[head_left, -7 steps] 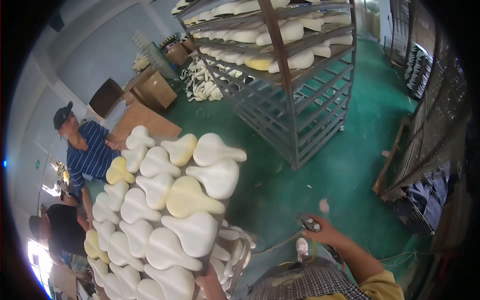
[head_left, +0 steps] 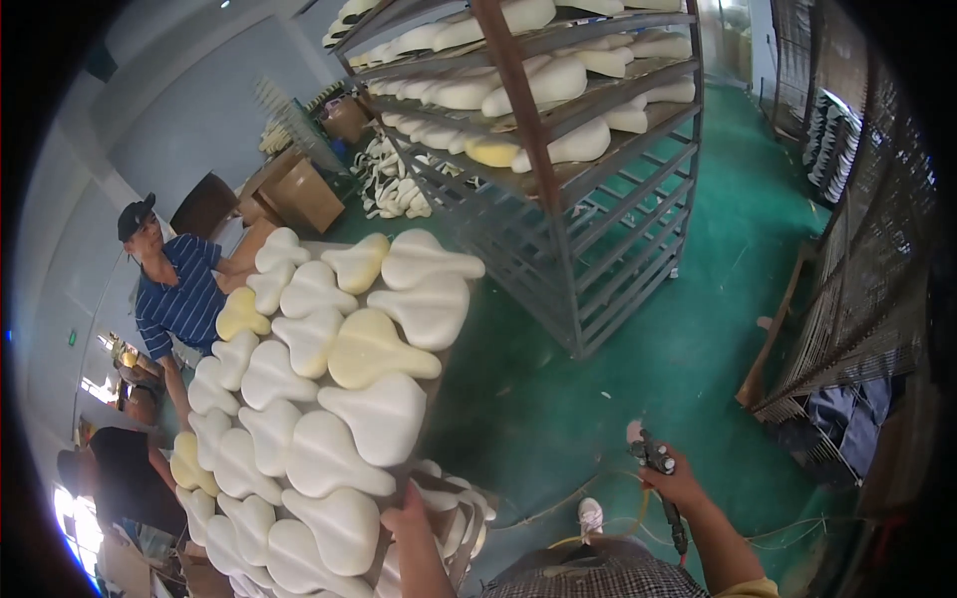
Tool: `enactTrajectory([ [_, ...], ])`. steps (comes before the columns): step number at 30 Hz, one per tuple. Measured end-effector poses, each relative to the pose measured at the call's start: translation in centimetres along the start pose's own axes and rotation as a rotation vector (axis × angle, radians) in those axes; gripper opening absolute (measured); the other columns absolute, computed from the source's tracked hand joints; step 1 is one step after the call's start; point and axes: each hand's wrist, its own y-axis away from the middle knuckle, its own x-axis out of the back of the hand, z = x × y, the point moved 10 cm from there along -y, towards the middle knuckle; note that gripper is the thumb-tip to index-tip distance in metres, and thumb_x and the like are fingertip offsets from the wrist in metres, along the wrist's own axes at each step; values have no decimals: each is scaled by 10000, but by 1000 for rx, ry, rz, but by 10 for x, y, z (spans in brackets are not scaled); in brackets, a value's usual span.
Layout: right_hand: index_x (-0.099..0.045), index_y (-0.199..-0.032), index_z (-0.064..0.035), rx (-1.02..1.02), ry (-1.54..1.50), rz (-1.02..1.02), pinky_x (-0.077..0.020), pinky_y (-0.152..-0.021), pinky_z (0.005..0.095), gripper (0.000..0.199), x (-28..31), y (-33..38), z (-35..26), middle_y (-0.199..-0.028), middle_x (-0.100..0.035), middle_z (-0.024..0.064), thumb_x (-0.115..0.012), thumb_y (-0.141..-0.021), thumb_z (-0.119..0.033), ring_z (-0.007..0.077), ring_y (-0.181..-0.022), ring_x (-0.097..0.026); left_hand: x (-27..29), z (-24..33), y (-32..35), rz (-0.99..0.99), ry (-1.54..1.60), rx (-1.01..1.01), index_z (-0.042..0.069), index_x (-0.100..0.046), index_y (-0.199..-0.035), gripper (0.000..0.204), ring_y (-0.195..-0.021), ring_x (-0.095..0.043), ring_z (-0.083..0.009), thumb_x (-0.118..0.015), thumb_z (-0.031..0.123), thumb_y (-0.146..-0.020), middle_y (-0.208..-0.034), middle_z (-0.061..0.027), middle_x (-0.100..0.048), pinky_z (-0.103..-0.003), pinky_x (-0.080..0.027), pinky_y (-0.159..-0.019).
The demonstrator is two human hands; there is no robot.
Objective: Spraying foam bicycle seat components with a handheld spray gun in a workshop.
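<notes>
My left hand (head_left: 407,514) grips the right edge of a board (head_left: 435,391) loaded with white and pale yellow foam bicycle saddle pads (head_left: 377,419), laid in close rows. The fingers go under the edge and are partly hidden. On the right, my right hand (head_left: 680,482) is wrapped round a dark spray gun (head_left: 655,455) with a metal head, held over the floor and apart from the board. A yellowish hose (head_left: 638,513) hangs close to the gun. At the board's far left side stands a person in a striped shirt (head_left: 183,299), with one arm reaching to its edge.
A tall metal rack (head_left: 569,289) stands ahead, its upper shelves bearing more saddle pads. Another stack of pads (head_left: 461,503) sits below the board. A second person in dark clothes (head_left: 135,478) is at lower left. Cardboard boxes (head_left: 304,194) stand behind; a wire-mesh frame (head_left: 847,329) lines the right.
My right hand has brought the spray gun a little right and turned its head upward. The board and my left hand have shifted slightly up and left in view, while the rack appears nearer.
</notes>
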Motion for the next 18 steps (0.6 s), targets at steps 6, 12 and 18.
enactTrajectory([
  [6, -526, -1098, 10, -18, -70, 105, -520, -617, 294, 343, 36, -11, -2, -803, -587, 57, -658, -789, -63, 147, -682, -596, -81, -88, -42, -231, 4, 116, 117, -512, -1253, 416, -1186, -474, -290, -375, 324, -918, -1299, -72, -511, -483, -409, -955],
  [12, -532, -1058, 21, -110, -124, 171, -531, -624, 302, 297, 53, -13, 9, -793, -578, 58, -647, -809, -94, 136, -681, -580, -123, -190, -69, -259, -82, 150, 94, -526, -1192, 369, -1097, -522, -302, -403, 286, -901, -1218, -112, -537, -466, -487, -849],
  [18, -544, -1060, 3, -165, -112, 52, -503, -674, 291, 284, 39, -28, 14, -831, -601, 57, -641, -832, -136, 136, -689, -577, -127, -239, -78, -202, -254, 292, -98, -515, -1055, 343, -897, -617, -355, -315, 101, -862, -977, -234, -612, -506, -520, -826],
])
